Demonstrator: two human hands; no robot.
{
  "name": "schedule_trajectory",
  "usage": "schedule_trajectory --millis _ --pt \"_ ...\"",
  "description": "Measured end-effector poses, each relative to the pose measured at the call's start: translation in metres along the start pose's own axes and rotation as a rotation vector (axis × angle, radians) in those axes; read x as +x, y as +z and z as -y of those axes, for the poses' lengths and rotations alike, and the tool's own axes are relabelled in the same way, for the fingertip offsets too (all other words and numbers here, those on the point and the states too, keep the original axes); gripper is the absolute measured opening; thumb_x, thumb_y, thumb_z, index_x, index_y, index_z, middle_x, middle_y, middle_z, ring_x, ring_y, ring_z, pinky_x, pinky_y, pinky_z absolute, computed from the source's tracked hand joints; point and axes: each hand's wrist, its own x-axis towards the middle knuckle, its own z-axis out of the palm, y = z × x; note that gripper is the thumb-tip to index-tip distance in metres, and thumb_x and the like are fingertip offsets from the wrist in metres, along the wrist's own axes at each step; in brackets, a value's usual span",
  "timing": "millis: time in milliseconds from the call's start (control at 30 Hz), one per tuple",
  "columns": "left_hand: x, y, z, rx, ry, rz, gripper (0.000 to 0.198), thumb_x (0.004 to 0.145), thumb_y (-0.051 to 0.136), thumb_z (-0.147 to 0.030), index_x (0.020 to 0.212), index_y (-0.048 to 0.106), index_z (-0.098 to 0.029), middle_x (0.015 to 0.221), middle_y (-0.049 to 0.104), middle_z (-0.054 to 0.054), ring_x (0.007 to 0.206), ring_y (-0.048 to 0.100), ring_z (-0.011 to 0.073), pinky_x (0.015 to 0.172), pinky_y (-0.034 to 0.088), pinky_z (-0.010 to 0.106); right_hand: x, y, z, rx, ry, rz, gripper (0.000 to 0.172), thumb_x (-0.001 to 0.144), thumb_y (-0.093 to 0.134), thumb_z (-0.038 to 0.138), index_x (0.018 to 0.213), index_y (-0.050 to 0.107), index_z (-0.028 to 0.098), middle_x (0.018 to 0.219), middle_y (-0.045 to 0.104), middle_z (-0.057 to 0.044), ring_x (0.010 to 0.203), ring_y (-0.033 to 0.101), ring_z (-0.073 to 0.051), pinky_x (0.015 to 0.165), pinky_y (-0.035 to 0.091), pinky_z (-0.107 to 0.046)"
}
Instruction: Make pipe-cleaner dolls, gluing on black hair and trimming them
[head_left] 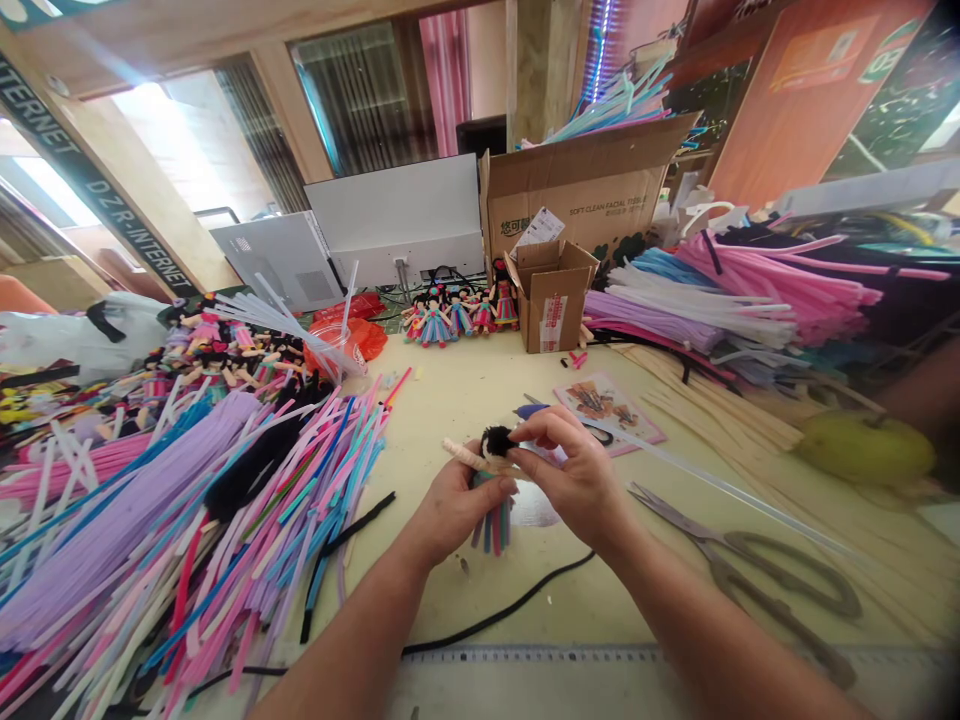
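A small pipe-cleaner doll [491, 500] with a black fuzzy head, beige arms and a striped blue, pink and purple skirt is held over the pale yellow table [480, 400]. My left hand [454, 510] is closed around its body from the left. My right hand [574, 470] pinches the black head from the right with thumb and fingers. Both forearms come in from the bottom edge.
Heaps of coloured pipe cleaners [150, 520] lie at the left and more [720, 290] at the right. Scissors [750, 560], a black pipe cleaner [510, 610], a ruler [525, 655], finished dolls [457, 315], cardboard boxes [551, 295] and a green fruit [866, 450] surround the hands.
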Motion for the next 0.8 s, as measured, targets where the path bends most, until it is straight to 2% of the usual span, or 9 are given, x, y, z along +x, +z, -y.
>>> schedule_trajectory --millis 233,367,500,800 --pt "0.0006 0.0003 0.0017 0.032 -0.007 -0.013 0.035 0.080 0.070 -0.033 0.111 0.058 -0.019 0.092 0.058 0.002 0.084 0.057 0.0156 0.081 0.049 0.033 0.0007 0.0013 0.0003 0.003 0.015 -0.001 0.009 0.080 0.067 0.016 0.083 0.065 0.023 0.082 0.056 0.000 0.077 0.052 -0.015 0.071 0.044 -0.029" --pt "-0.0005 0.0014 -0.0025 -0.054 -0.025 -0.016 0.039 0.078 0.073 -0.034 0.111 0.058 -0.018 0.091 0.059 0.002 0.083 0.057 0.0155 0.079 0.050 0.033 0.0011 -0.0006 0.0002 0.055 0.050 0.018 0.009 0.080 0.067 0.017 0.086 0.067 0.024 0.085 0.058 0.000 0.078 0.053 -0.016 0.072 0.045 -0.030" --pt "-0.0013 0.0006 -0.0048 -0.139 -0.122 -0.052 0.047 0.075 0.075 -0.039 0.110 0.056 -0.015 0.084 0.063 0.004 0.076 0.061 0.0164 0.074 0.051 0.034 0.0037 -0.0051 -0.0006 0.154 0.104 -0.004 0.010 0.086 0.061 0.023 0.093 0.068 0.024 0.090 0.061 -0.002 0.080 0.055 -0.016 0.073 0.045 -0.032" --pt "-0.0001 -0.0003 -0.0005 -0.207 -0.154 -0.049 0.045 0.075 0.077 -0.040 0.106 0.057 -0.015 0.082 0.064 0.004 0.072 0.062 0.0151 0.070 0.050 0.031 0.0037 -0.0063 0.0008 0.132 0.138 0.010 0.011 0.087 0.058 0.023 0.091 0.069 0.022 0.086 0.058 -0.002 0.078 0.054 -0.015 0.072 0.044 -0.031"
